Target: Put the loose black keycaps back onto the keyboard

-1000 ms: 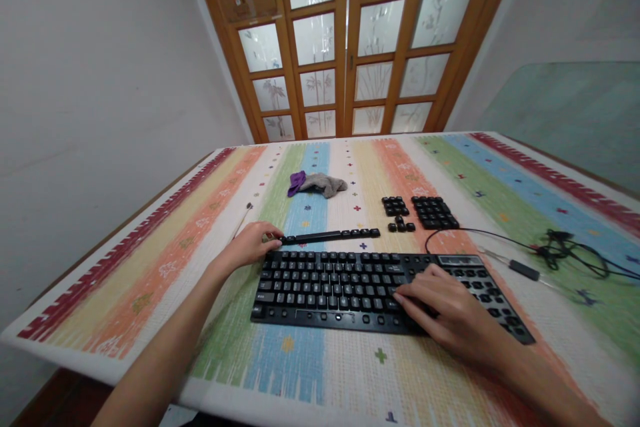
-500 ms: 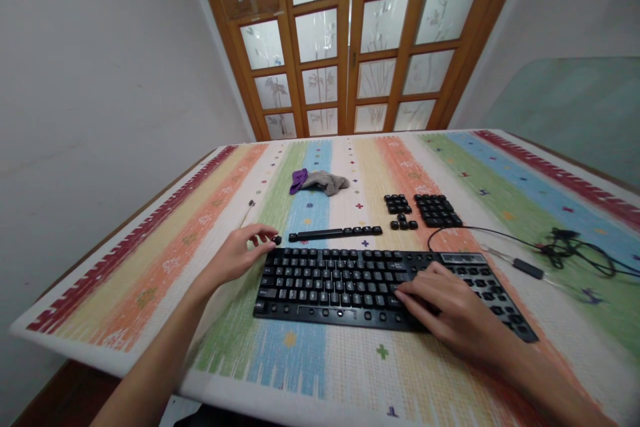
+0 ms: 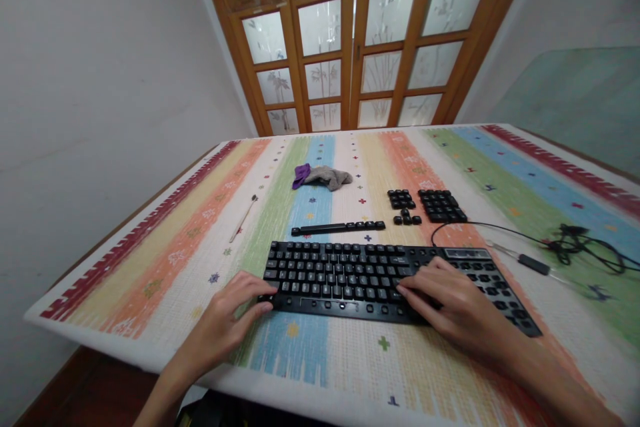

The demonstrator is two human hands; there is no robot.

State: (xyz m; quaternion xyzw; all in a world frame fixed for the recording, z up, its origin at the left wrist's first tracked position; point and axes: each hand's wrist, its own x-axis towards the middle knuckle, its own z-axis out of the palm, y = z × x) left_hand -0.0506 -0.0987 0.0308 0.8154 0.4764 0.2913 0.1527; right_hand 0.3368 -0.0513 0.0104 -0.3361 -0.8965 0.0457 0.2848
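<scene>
A black computer keyboard (image 3: 345, 273) lies on the table, with keycaps across its main block and bare switch positions along its bottom row and right side. My left hand (image 3: 233, 320) is at its lower left corner, thumb and index finger pinched around a small black keycap (image 3: 271, 297), mostly hidden by the fingertips. Lying over the right part of the keyboard, my right hand (image 3: 445, 297) has curled fingers gripping it near the Enter key area. Behind the keyboard lies a row of loose keycaps (image 3: 340, 227), including a long space bar.
Loose keycaps (image 3: 443, 205) lie grouped at the back right. A grey and purple cloth (image 3: 325, 177) is farther back, and a thin brush (image 3: 243, 219) is to the left. At right lie a black cable (image 3: 570, 243) and a dark-handled tool (image 3: 533, 263).
My left hand has moved from the left end of the loose row, where it held a keycap, down to the keyboard's lower left corner. My right hand has stayed in place.
</scene>
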